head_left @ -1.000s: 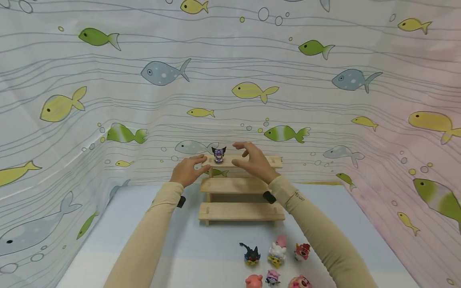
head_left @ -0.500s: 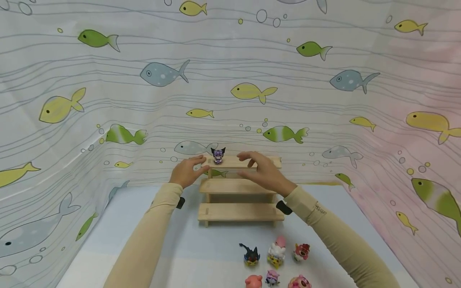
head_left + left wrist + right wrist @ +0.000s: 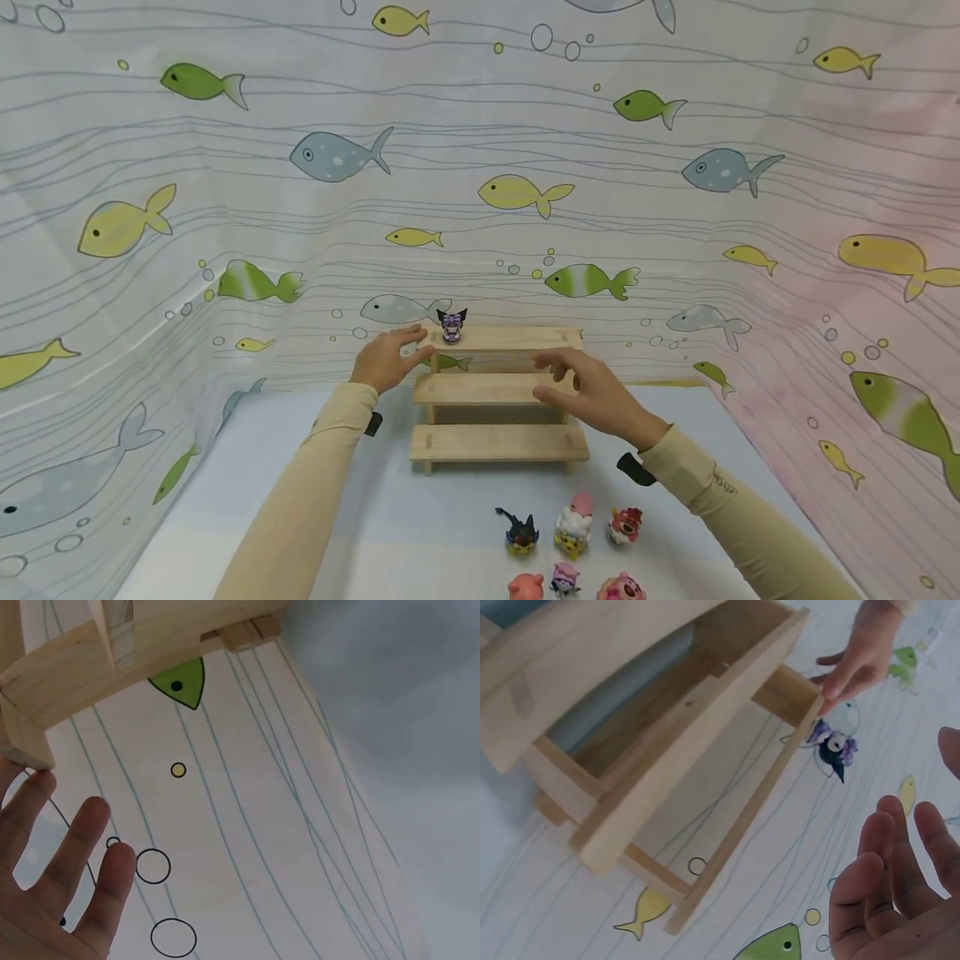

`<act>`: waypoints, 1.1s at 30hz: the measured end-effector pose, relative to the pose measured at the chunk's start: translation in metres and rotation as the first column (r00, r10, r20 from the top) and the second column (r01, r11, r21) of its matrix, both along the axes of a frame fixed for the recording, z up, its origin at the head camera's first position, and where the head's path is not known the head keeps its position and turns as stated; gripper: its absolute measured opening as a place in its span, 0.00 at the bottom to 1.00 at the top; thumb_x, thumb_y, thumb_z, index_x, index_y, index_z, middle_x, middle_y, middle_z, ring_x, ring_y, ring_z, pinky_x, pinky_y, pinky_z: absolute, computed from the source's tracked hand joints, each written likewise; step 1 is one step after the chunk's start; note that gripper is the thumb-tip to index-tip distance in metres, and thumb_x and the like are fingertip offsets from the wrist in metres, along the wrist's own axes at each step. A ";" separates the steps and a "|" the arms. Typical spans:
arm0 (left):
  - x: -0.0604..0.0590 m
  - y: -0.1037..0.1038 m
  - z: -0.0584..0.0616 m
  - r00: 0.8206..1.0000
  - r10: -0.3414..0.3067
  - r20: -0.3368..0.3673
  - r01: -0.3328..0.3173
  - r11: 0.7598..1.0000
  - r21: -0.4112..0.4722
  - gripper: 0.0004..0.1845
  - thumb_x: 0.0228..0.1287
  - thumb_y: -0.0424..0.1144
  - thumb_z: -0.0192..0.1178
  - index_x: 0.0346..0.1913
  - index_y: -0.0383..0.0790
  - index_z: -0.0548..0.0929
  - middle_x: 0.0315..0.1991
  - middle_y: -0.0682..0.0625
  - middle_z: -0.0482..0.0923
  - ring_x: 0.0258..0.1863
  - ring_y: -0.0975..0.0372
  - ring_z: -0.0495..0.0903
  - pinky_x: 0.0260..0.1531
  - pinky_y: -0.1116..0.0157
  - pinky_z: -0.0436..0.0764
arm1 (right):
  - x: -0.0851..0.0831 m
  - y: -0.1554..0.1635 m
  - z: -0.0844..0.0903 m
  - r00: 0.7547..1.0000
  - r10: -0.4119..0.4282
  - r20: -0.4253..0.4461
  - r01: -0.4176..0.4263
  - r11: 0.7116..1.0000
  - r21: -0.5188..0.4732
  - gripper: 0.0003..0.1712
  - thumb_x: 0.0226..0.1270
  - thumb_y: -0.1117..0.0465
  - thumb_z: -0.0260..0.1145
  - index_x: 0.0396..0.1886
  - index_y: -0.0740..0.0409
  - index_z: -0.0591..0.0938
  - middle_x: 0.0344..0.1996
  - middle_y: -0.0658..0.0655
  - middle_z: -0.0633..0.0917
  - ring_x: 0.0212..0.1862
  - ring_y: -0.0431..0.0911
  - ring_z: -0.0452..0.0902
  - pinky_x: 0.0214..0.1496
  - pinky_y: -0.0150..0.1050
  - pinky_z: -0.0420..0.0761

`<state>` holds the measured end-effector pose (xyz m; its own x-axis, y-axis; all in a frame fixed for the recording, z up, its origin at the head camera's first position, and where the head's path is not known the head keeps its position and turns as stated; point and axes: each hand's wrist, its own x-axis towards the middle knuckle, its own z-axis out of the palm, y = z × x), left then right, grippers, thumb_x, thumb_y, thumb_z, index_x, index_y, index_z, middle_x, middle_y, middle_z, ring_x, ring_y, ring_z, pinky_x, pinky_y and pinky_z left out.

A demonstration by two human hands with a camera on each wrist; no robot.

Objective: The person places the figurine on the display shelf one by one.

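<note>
A three-tier wooden shelf (image 3: 498,443) stands against the back wall in the head view. On the left end of its top tier sits a small purple and black figurine (image 3: 452,327) with pointed ears. My left hand (image 3: 386,360) is at the left end of that tier, fingertips right at the board's edge; the left wrist view shows its fingers (image 3: 67,855) spread just by the wood. My right hand (image 3: 596,392) hangs in front of the shelf's right side, fingers loosely curved and holding nothing. In the right wrist view its fingers (image 3: 900,862) stand apart from the shelf.
Several small figurines are grouped on the table in front: a black one (image 3: 519,533), a white and pink one (image 3: 573,525), a red one (image 3: 624,526), and pink ones (image 3: 527,586) nearer the front edge. A fish-printed curtain (image 3: 480,125) walls in the back and sides.
My right hand has drawn back from the top tier, moving right and down toward me. The left hand and the figurine on the top tier have stayed in place.
</note>
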<state>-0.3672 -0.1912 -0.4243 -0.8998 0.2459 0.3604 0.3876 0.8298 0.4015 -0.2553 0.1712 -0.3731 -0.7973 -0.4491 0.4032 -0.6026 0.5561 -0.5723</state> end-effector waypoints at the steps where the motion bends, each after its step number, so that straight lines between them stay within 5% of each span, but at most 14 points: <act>1: 0.000 0.000 0.000 1.000 -0.001 -0.002 0.001 1.000 0.001 0.30 0.70 0.61 0.61 0.68 0.48 0.80 0.70 0.50 0.73 0.64 0.45 0.75 0.50 0.45 0.80 | 0.003 0.003 -0.003 1.000 -0.007 0.004 0.007 1.000 0.003 0.24 0.69 0.47 0.71 0.63 0.41 0.79 0.53 0.41 0.83 0.46 0.45 0.76 0.41 0.43 0.76; 9: 0.000 0.002 0.002 1.000 -0.014 -0.022 0.013 0.999 -0.031 0.30 0.71 0.61 0.60 0.68 0.48 0.80 0.69 0.50 0.73 0.62 0.45 0.77 0.38 0.49 0.83 | 0.024 0.031 -0.026 0.998 -0.053 -0.030 0.054 0.997 0.048 0.25 0.68 0.46 0.72 0.62 0.42 0.79 0.55 0.46 0.83 0.43 0.40 0.75 0.38 0.38 0.75; 14: 0.000 0.002 0.002 1.000 -0.016 -0.025 0.015 0.999 -0.035 0.29 0.71 0.61 0.59 0.68 0.48 0.80 0.69 0.49 0.73 0.63 0.44 0.77 0.42 0.48 0.83 | 0.037 0.055 -0.032 0.992 -0.121 -0.029 0.122 0.991 0.054 0.26 0.67 0.45 0.72 0.62 0.41 0.79 0.54 0.44 0.84 0.43 0.37 0.74 0.39 0.38 0.75; 21: 0.002 -0.001 0.002 0.999 -0.018 -0.046 0.017 0.999 -0.031 0.28 0.71 0.58 0.61 0.67 0.46 0.80 0.69 0.48 0.74 0.62 0.43 0.77 0.35 0.49 0.83 | 0.054 0.081 -0.048 0.981 -0.196 0.015 0.195 0.980 0.045 0.25 0.67 0.46 0.72 0.62 0.39 0.79 0.50 0.40 0.83 0.42 0.43 0.76 0.38 0.37 0.74; 28: -0.001 -0.003 -0.001 0.999 -0.023 -0.042 0.022 0.999 -0.027 0.28 0.72 0.58 0.61 0.67 0.47 0.80 0.69 0.48 0.74 0.64 0.45 0.76 0.56 0.42 0.76 | 0.067 0.097 -0.072 0.969 -0.232 0.081 0.228 0.972 0.051 0.23 0.66 0.45 0.73 0.59 0.36 0.79 0.48 0.37 0.83 0.40 0.41 0.77 0.36 0.36 0.74; 33: -0.002 -0.004 -0.004 0.999 -0.017 -0.040 0.016 0.999 -0.038 0.29 0.71 0.60 0.60 0.67 0.48 0.80 0.69 0.50 0.74 0.63 0.46 0.76 0.57 0.42 0.76 | 0.076 0.106 -0.083 0.961 -0.256 0.106 0.251 0.966 0.060 0.22 0.66 0.47 0.74 0.58 0.38 0.81 0.45 0.38 0.84 0.37 0.36 0.76 0.33 0.36 0.74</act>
